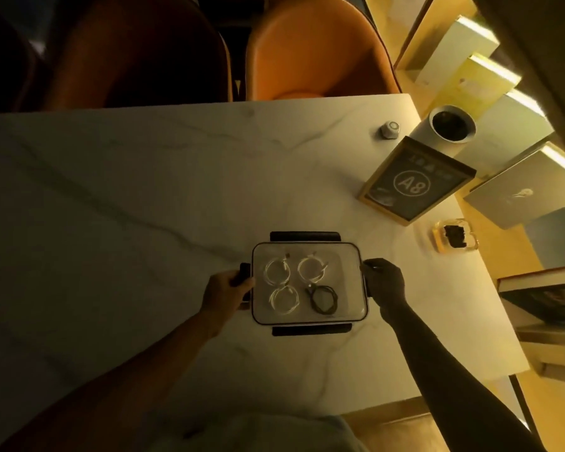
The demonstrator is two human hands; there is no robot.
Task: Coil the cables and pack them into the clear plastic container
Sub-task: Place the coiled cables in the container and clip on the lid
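Note:
A clear plastic container (346, 256) with black clip flaps sits on the marble table in front of me, its clear lid on top. Inside lie three coiled white cables, at the back left (276, 270), back right (312, 268) and front left (283, 298), and one coiled black cable (323, 300) at the front right. My left hand (227, 290) grips the black clip flap on the container's left side. My right hand (384, 280) curls over the container's right edge, hiding the clip there.
The marble table (128, 207) stretches left and back. At the back right stand a framed "A8" sign (416, 181), a white cylinder (450, 128) and a small white knob (390, 128). A glass dish (454, 238) lies right. Two orange chairs (317, 50) stand behind.

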